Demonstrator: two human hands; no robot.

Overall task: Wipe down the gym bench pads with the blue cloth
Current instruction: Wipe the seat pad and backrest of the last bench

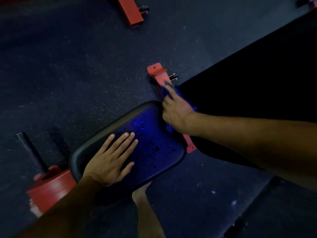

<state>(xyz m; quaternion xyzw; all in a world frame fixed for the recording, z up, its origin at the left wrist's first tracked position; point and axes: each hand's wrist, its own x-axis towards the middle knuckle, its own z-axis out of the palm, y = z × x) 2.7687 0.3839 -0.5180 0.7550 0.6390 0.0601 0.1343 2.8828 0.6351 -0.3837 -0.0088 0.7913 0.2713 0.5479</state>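
Fingers (120,143) of the left hand (109,162) spread flat; right hand (176,110) seemingly clutches the cloth (171,129) at the pad (154,152) edge—sweep droplets across firmly.

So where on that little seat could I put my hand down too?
The seat pad has bare room between the left hand, lying flat on its near-left part, and the right hand with the blue cloth at its far-right edge. That middle strip carries droplets. The far-right edge is crowded.

Left hand (109,162) flat on wet seat pad (154,152), right hand (176,110) on blue cloth (169,127)
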